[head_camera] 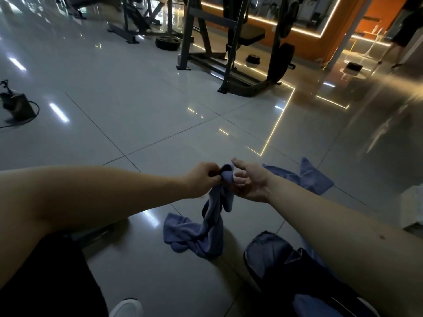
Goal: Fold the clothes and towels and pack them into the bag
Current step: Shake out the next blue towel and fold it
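Bag [271, 253] right of towel [212, 227], half hidden, towel soft, blue, twisted, your left hand [201, 179] pinching its top, right hand [250, 183] slack alongside.

Both bare arms are reaching forward and meeting at the bunched top of the blue cloth [214, 227]. The left hand [201, 181] is sitting just left of that top, its fingers curled and pinching the fabric, so the cloth is hanging below the hand. The left forearm [103, 197] is stretching in from the left of the cloth, wrist nearly straight. The right hand [250, 181] is hovering just right of the cloth's top, palm facing it, thumb pointing up, fingers loosely spread and slightly bent; whether they are touching the cloth is unclear. The right forearm [332, 227] is slanting in from the cloth's lower right.
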`<state>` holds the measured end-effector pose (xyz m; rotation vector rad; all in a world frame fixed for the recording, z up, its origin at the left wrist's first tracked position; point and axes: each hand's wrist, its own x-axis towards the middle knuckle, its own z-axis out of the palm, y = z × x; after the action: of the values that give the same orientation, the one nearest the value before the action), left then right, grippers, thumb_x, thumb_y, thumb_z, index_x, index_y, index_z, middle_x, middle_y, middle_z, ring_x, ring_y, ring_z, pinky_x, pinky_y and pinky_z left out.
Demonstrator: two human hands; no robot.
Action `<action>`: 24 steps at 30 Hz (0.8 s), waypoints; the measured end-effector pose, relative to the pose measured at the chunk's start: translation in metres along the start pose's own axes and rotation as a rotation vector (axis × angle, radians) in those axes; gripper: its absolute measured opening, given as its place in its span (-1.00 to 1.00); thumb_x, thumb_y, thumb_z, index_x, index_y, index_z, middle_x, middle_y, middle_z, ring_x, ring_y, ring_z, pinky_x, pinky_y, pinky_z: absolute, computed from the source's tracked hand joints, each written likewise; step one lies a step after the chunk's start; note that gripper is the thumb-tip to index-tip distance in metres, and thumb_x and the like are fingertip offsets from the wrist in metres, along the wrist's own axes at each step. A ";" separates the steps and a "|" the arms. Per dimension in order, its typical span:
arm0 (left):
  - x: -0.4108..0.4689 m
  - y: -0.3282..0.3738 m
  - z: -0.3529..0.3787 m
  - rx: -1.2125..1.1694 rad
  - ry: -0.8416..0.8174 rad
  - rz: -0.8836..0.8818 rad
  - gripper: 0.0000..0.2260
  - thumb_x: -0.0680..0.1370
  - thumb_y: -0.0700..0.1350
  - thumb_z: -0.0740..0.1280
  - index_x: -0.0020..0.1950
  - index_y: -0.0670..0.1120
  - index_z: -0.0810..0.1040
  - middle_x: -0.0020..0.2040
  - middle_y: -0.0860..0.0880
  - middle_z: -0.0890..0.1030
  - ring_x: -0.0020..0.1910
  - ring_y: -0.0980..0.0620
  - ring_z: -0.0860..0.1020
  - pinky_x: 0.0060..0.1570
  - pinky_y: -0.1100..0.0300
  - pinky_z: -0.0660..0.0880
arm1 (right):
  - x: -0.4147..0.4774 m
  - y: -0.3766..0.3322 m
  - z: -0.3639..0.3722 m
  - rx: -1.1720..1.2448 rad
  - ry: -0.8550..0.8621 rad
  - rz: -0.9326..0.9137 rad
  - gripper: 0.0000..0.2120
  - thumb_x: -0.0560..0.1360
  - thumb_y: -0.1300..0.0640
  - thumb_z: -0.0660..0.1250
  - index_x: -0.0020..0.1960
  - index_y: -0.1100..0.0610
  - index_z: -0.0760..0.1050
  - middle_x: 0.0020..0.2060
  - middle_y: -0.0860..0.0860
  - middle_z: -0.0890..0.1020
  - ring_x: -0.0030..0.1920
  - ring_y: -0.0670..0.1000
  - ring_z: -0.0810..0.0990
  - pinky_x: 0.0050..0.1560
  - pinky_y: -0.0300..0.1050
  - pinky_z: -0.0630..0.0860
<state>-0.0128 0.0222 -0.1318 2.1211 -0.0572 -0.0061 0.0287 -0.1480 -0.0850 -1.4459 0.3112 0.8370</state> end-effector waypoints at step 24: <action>0.004 -0.005 -0.017 0.092 0.027 0.114 -0.59 0.44 -0.01 0.55 0.20 -0.10 0.54 0.03 -0.01 0.61 -0.02 0.07 0.59 -0.06 0.29 0.53 | -0.003 0.006 0.010 -0.386 0.090 -0.445 -0.83 0.57 0.21 0.39 0.08 0.31 0.57 -0.06 0.18 0.67 -0.04 0.12 0.68 -0.08 -0.11 0.66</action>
<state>-0.0086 0.0389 -0.1270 2.2061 -0.1643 0.0946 0.0196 -0.1402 -0.0860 -1.8269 -0.1158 0.4828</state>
